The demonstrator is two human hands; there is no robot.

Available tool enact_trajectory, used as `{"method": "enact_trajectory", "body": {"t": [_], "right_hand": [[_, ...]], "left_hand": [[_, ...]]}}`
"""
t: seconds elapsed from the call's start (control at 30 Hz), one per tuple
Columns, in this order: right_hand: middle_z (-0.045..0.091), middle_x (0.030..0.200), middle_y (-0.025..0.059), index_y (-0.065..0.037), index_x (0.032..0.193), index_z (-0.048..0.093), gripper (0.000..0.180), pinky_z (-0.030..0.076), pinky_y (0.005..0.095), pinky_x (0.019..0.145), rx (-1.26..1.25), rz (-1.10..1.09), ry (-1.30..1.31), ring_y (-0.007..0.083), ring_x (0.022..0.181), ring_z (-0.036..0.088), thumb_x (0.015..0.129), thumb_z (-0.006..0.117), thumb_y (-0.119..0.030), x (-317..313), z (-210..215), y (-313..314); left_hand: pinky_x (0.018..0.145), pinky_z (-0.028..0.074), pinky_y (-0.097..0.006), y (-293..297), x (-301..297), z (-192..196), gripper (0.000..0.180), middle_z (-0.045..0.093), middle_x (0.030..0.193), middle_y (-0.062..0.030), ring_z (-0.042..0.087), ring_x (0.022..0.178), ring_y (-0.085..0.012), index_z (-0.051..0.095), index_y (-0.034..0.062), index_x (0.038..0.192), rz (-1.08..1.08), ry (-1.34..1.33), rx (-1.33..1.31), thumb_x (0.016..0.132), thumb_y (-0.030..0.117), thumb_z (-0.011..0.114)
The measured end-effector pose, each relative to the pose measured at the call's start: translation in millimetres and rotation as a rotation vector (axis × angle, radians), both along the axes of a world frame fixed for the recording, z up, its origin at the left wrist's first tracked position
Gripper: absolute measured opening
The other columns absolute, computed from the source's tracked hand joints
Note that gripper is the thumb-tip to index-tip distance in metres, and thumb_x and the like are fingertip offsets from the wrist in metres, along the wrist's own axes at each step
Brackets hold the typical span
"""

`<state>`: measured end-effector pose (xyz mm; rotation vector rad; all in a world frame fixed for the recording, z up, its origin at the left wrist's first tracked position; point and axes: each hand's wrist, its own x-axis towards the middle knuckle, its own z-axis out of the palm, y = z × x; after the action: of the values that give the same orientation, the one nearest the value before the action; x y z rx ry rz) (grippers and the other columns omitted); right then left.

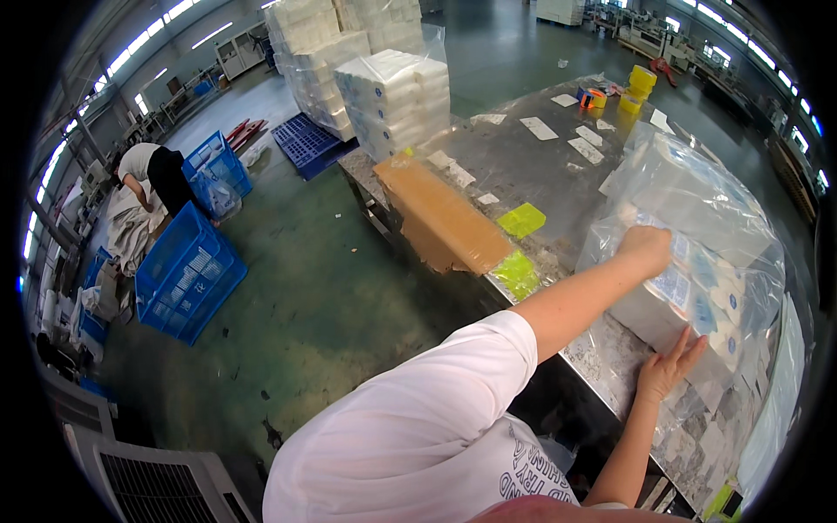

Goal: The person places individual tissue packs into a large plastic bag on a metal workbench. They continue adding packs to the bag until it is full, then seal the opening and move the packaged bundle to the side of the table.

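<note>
On the right part of the worktable, a large clear plastic bag [757,231] lies around white packs [647,318] of what look like paper tissues, with blue printing. My left hand [645,250] is closed on the bag's plastic at the near left side of the packs, its fingertips partly hidden. Lower down, my right hand [667,370] rests against the near side of the packs with its fingers spread. The bag's plastic looks loose and wrinkled.
A brown cardboard piece [445,213] lies along the table's edge beside yellow-green tape [521,220]. Tape rolls [641,80] stand at the table's far end [488,144]. Wrapped packs [392,96] are stacked beyond. Blue crates [190,275] and a bending person [153,179] are at left.
</note>
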<state>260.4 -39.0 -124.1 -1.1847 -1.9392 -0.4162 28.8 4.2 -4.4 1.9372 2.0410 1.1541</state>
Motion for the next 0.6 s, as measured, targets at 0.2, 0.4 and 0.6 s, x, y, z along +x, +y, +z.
{"method": "enact_trajectory", "body": {"t": [0.2, 0.4, 0.6], "right_hand": [[0.017, 0.157, 0.0221, -0.014, 0.15, 0.031, 0.085, 0.019, 0.0473, 0.118, -0.003, 0.0, 0.009, 0.04, 0.145, 0.018, 0.07, 0.052, 0.008, 1.1, 2.0, -2.1], [0.018, 0.157, 0.0222, -0.013, 0.15, 0.032, 0.085, 0.02, 0.0483, 0.118, 0.031, -0.003, -0.015, 0.0412, 0.145, 0.019, 0.07, 0.052, 0.007, 2.9, 0.7, 0.5], [0.019, 0.156, 0.0227, -0.013, 0.149, 0.033, 0.083, 0.02, 0.0489, 0.117, 0.031, -0.003, -0.019, 0.0418, 0.144, 0.02, 0.07, 0.051, 0.007, 3.8, 0.9, 0.3]], "left_hand": [[0.078, 0.052, -0.046, 2.2, 0.4, -4.4, 0.022, 0.069, 0.088, -0.0218, 0.067, 0.085, -0.0372, 0.068, 0.0017, 0.093, 0.005, 0.017, 0.003, 0.08, 0.012, 0.053], [0.078, 0.052, -0.046, 2.5, 1.0, -5.2, 0.021, 0.069, 0.087, -0.022, 0.067, 0.084, -0.0372, 0.067, 0.0014, 0.091, 0.005, 0.01, 0.029, 0.079, 0.012, 0.053], [0.078, 0.052, -0.045, 0.1, 0.8, -2.9, 0.021, 0.069, 0.088, -0.0214, 0.068, 0.085, -0.0363, 0.068, 0.0017, 0.092, -0.006, 0.009, 0.011, 0.079, 0.012, 0.054]]}}
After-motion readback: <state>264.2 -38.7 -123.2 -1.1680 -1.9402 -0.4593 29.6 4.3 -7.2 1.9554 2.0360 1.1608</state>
